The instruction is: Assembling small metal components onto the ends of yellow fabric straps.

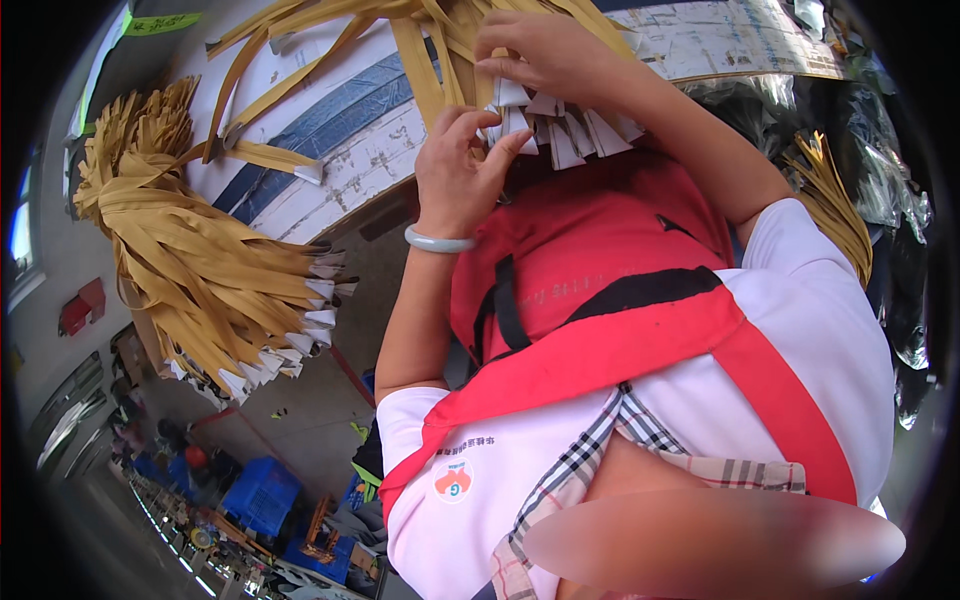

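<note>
- The left hand (455, 170), a pale green jade-like bangle (438, 241) around its wrist, is half curled with the fingers bent; thumb and forefinger pinch at the white fabric ends (560, 130) of a bunch of mustard-yellow zipper tapes (440, 50).
- The right hand (535, 50) lies just above, fingers pressed together and bent down over the same bunch, holding the tapes where the yellow meets the white ends.
- The bunch hangs over the edge of a worn white worktable with blue stripes (340, 140); its white tips fan out between the two hands, in front of the person's red apron (590, 240).
- The apron's red straps cross a white short-sleeved shirt (800, 330) with a checked collar (590, 450); a small round badge shows on the left side of the chest.
- A second, larger bundle of the same yellow tapes with white tips (200, 250) spills over the table's left edge, well apart from the hands, its tips pointing down towards the floor.
- A few loose yellow tapes (270, 80) lie spread across the tabletop between that bundle and the hands.
- More yellow strips (835, 200) hang at the right, beside crumpled dark plastic sheeting (880, 150).
- On the concrete floor at lower left stand blue plastic crates (260, 495); what they hold is too small to tell.
</note>
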Action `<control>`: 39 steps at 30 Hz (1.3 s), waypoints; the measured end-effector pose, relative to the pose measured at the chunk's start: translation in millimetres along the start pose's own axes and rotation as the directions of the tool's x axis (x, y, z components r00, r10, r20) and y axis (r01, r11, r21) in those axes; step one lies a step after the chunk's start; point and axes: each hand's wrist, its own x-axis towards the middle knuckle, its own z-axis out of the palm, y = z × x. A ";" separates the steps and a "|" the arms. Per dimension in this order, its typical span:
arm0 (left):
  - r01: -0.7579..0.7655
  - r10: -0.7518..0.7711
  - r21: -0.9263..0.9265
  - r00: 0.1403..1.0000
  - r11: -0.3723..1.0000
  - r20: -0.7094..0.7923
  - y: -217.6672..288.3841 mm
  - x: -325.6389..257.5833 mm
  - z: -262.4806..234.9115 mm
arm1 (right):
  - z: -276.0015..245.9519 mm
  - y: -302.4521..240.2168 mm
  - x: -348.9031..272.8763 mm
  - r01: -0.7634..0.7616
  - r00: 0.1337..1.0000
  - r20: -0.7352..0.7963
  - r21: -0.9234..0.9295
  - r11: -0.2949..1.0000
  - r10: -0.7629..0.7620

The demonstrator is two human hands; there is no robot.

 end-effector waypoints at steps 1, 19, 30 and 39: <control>0.013 -0.013 -0.041 1.000 0.999 0.014 -3.3 -1.0 6.3 | 1.7 7.5 -2.6 -0.037 0.996 0.073 -0.143 0.989 0.048; 0.178 -0.195 -0.625 0.980 0.760 0.041 3.2 -22.5 -12.9 | -7.3 -27.3 -21.6 0.130 0.909 0.394 0.032 0.991 -0.132; -0.223 0.218 -0.057 0.973 0.973 -0.070 -11.6 -8.9 22.2 | -10.2 -24.1 -38.6 0.071 0.983 0.163 0.094 0.993 -0.086; -0.227 0.251 0.212 0.963 0.951 -0.095 -2.9 -11.2 42.2 | -12.4 3.3 -37.5 0.076 0.964 0.259 -0.058 0.995 -0.059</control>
